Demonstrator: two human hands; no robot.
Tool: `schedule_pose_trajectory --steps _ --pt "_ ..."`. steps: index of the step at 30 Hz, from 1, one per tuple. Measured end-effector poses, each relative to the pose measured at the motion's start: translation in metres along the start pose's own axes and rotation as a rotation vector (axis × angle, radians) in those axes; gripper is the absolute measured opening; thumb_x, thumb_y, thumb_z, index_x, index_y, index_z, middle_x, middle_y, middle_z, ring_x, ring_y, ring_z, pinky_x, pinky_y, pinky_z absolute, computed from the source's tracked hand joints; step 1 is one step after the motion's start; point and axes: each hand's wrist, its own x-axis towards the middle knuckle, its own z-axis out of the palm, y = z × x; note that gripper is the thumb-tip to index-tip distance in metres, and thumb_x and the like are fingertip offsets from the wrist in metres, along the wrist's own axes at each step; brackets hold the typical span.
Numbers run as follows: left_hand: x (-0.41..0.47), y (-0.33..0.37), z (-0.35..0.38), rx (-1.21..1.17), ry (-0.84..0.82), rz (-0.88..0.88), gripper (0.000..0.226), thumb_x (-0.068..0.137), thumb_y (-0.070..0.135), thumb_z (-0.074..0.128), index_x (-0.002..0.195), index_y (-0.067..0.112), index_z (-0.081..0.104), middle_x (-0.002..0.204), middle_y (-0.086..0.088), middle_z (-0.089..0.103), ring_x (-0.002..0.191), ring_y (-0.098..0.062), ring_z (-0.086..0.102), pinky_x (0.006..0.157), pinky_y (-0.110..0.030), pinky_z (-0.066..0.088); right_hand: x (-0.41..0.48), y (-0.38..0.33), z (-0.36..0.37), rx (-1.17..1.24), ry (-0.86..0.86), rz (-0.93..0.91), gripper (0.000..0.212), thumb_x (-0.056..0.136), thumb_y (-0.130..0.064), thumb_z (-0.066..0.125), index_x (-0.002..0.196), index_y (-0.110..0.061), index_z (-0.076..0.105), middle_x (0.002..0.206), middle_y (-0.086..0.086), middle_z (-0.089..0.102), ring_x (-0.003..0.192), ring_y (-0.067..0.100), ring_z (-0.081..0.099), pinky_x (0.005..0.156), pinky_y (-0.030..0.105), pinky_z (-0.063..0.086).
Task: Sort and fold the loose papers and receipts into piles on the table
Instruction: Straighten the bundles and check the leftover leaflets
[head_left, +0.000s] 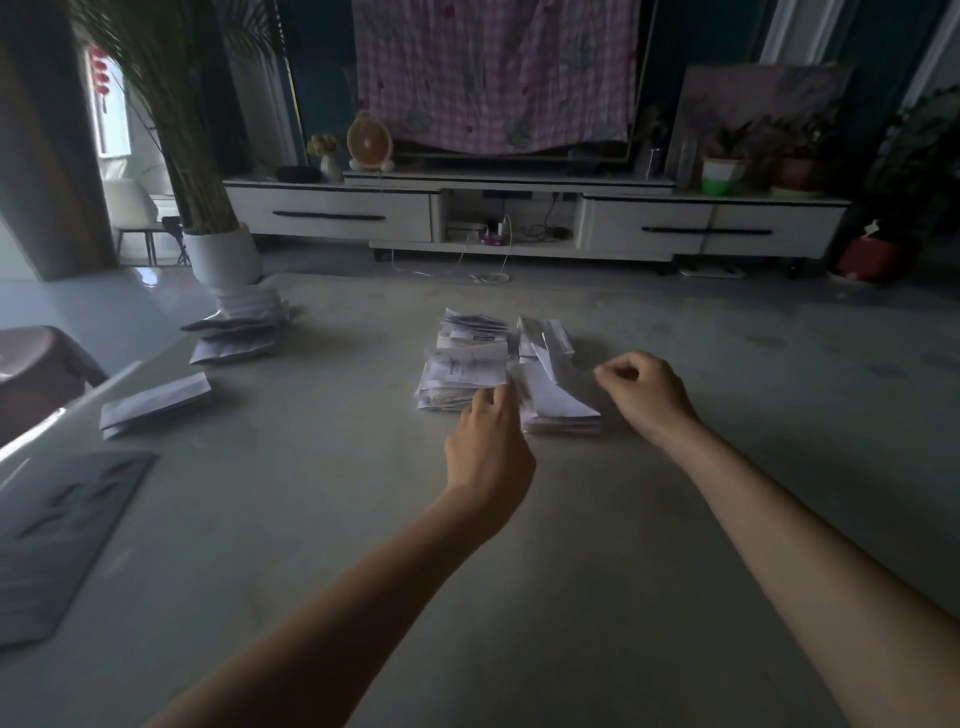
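Observation:
Two stacks of white receipts lie side by side in the middle of the grey table (519, 571). The left stack (465, 364) is printed paper; the right stack (561, 405) is folded white slips. My left hand (488, 447) reaches in at the gap between the two stacks, its fingertips on the paper edges there, blurred. My right hand (641, 395) hovers just right of the right stack, fingers loosely curled, holding nothing I can see. More folded papers (239, 327) sit at the far left, with a single folded sheet (153, 402) nearer.
A dark flat folder (62, 535) lies at the table's left edge. A white planter (223, 254) stands beyond the far left corner. A white TV cabinet (519, 218) runs along the back wall, and a dark stool (36, 374) stands left of the table.

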Motion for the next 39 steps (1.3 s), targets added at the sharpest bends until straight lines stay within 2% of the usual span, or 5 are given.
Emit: schedule_pose_trajectory --steps 7,12,22,34,39 --pt "-0.028 -0.035 -0.056 -0.088 0.055 0.003 0.025 0.090 0.018 0.052 0.115 0.014 0.053 0.120 -0.007 0.054 0.100 -0.024 0.056 0.081 -0.036 0.050 -0.031 -0.054 -0.002 -0.032 0.136 -0.311 0.016 0.090 -0.009 0.049 0.088 -0.003 0.063 0.091 0.009 0.065 0.079 0.015 0.052 0.062 0.020 0.032" --pt "-0.055 -0.095 -0.121 0.005 0.172 -0.106 0.025 0.089 0.017 0.055 0.113 0.012 0.057 0.119 -0.010 0.057 0.107 -0.024 0.053 0.086 -0.032 0.045 -0.088 -0.126 0.076 0.035 -0.302 -0.493 0.011 0.090 -0.012 0.053 0.092 -0.009 0.063 0.086 0.000 0.059 0.082 0.015 0.055 0.069 0.023 0.040" --pt "-0.111 -0.235 -0.206 0.305 -0.131 -0.692 0.070 0.086 0.044 0.057 0.135 0.002 0.030 0.141 -0.022 0.038 0.128 -0.036 0.037 0.103 -0.036 0.031 -0.177 -0.225 0.223 0.399 -0.900 0.246 0.021 0.086 0.004 0.050 0.069 -0.008 0.045 0.069 0.009 0.045 0.055 0.016 0.045 0.049 0.023 0.042" --pt "-0.114 -0.248 -0.211 -0.480 0.275 -0.713 0.094 0.038 0.035 0.086 0.118 0.009 0.044 0.116 -0.014 0.058 0.107 -0.033 0.056 0.092 -0.046 0.047 -0.167 -0.230 0.249 0.343 -0.795 0.201 0.019 0.087 -0.012 0.062 0.071 -0.014 0.052 0.066 0.001 0.048 0.050 0.008 0.034 0.034 0.014 0.025" --pt "-0.115 -0.250 -0.240 -1.022 0.282 -0.618 0.018 0.081 0.002 0.065 0.098 0.002 0.061 0.086 -0.014 0.066 0.062 -0.015 0.066 0.059 -0.026 0.057 -0.158 -0.244 0.238 0.601 -1.045 0.116 0.011 0.091 -0.021 0.057 0.080 -0.018 0.058 0.072 -0.001 0.056 0.056 0.006 0.041 0.045 0.013 0.034"
